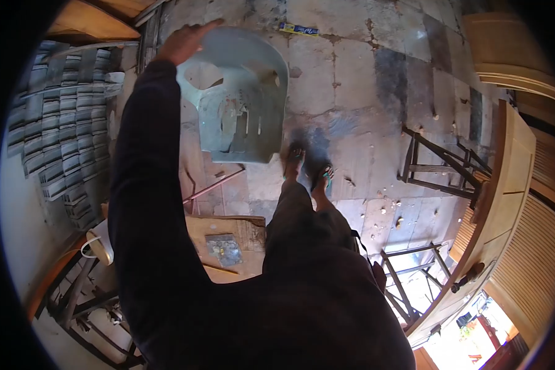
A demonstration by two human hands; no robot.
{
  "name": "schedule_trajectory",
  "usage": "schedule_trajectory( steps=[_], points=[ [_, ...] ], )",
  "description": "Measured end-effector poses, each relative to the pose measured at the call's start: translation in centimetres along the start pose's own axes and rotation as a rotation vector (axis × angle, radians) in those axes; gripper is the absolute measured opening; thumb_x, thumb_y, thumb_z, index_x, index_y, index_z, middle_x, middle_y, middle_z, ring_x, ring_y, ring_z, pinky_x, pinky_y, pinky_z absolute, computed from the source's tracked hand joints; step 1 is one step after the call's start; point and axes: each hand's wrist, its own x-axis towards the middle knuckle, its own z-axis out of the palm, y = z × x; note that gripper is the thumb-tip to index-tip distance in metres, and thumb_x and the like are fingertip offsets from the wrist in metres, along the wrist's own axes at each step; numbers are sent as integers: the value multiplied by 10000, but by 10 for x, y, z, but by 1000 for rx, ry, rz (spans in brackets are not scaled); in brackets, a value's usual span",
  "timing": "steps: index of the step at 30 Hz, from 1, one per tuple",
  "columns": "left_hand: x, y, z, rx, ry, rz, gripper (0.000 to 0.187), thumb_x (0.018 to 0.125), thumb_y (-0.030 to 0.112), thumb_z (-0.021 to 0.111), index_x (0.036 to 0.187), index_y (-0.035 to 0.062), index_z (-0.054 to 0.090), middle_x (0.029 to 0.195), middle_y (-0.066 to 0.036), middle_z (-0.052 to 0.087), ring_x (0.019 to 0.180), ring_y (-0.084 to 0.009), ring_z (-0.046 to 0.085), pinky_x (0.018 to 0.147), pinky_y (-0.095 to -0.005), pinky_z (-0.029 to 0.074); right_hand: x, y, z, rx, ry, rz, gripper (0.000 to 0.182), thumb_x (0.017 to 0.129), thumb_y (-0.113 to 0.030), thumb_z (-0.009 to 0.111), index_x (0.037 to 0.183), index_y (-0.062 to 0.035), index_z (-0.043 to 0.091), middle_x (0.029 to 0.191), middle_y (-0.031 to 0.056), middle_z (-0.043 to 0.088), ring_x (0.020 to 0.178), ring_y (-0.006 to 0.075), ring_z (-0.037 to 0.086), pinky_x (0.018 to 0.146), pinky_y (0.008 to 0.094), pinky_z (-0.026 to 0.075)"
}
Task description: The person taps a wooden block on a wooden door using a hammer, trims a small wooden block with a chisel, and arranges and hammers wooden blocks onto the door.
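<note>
Item: one pale green plastic chair (234, 106), on the tiled floor (327, 77) ahead and to the left of the person's feet, with the left hand (182, 44) at its upper rim, fingers extended (whether they clasp the rim or only rest on it cannot be told); the right hand (379, 277) shows only partly beside the body, its grasp indeterminable. Also present: a blue-and-yellow box (299, 29) beyond the chair, a thin reddish rod (216, 185) on the near side, stacked grey tiles (74, 126) at left, and a wooden panel (513, 176) at right, beside dark trestles (431, 168).
</note>
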Motion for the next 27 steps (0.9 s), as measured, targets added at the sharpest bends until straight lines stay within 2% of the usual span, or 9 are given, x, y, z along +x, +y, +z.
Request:
schedule_trajectory(
  steps=[6, 8, 9, 10, 14, 17, 20, 24, 27],
  points=[
    [-93, -120, -9, -116, -5, -293, 953, 847, -7, 732, 1639, 318, 312, 1365, -239, 648, 1216, -450, 645, 1024, -528, 513, 5, -21, 12, 99, 34, 29, 443, 1064, -228, 626, 1445, -3, 597, 1306, 100, 687, 1162, 239, 691, 914, 434, 600],
    [-135, -137, -2, -141, 321, -322, 928, 842, 10, 705, 1636, 297, 320, 1388, -259, 627, 1226, -466, 632, 1018, -537, 513, 4, -32, 12, 142, 54, 44, 442, 1065, -216, 625, 1447, 5, 595, 1310, 101, 683, 1177, 239, 685, 935, 444, 602],
    [-158, -160, 8, -50, 271, -365, 917, 844, 11, 687, 1638, 282, 317, 1403, -270, 612, 1223, -477, 629, 1017, -537, 514, -1, -45, 16, 174, 70, 59, 442, 1065, -210, 625, 1448, 9, 593, 1313, 102, 682, 1184, 239, 682, 945, 448, 603],
    [-178, -182, 17, 39, 226, -406, 906, 847, 11, 670, 1640, 266, 313, 1418, -282, 598, 1221, -488, 626, 1016, -538, 514, 17, -15, 10, 155, 58, -59, 495, 1068, -376, 622, 1486, -112, 590, 1292, 79, 709, 1018, 225, 759, 667, 316, 564],
    [-215, -180, 27, 224, 99, -895, 875, 826, 126, 697, 1621, 237, 349, 1464, -285, 545, 1253, -531, 589, 1036, -590, 508, 7, -32, 10, 157, 87, 32, 533, 1029, -404, 655, 1481, -131, 588, 1280, 68, 699, 1020, 235, 743, 693, 322, 550],
    [-216, -201, 109, 530, 590, -952, 876, 821, 207, 738, 1610, 245, 359, 1508, -281, 476, 1327, -535, 514, 1025, -603, 515, -5, -31, 13, 96, 104, 68, 526, 1018, -380, 668, 1471, -121, 598, 1243, 52, 714, 984, 224, 757, 679, 323, 559],
    [-179, -147, 155, 100, 392, -1268, 873, 843, 392, 808, 1594, 205, 404, 1527, -294, 440, 1404, -500, 431, 1120, -562, 446, -27, -34, 14, -202, 106, -60, 406, 1069, -317, 607, 1376, -54, 649, 1234, 101, 717, 1115, 222, 714, 800, 393, 608],
    [-124, -39, 289, 286, 197, -776, 865, 905, 387, 759, 1647, 233, 341, 1658, -248, 317, 1485, -460, 385, 1151, -589, 404, -63, -82, 22, -266, 88, 199, 445, 1058, -348, 616, 1327, 3, 668, 1214, 198, 729, 1186, 324, 689, 975, 404, 545],
    [-103, 56, 355, -1, -30, -760, 972, 913, 369, 757, 1698, 278, 193, 1742, -186, 208, 1541, -456, 322, 1118, -667, 409, -68, -59, 12, -485, 101, 81, 463, 1029, -361, 671, 1415, -105, 658, 1161, 83, 762, 910, 185, 758, 681, 329, 567]
  ],
)
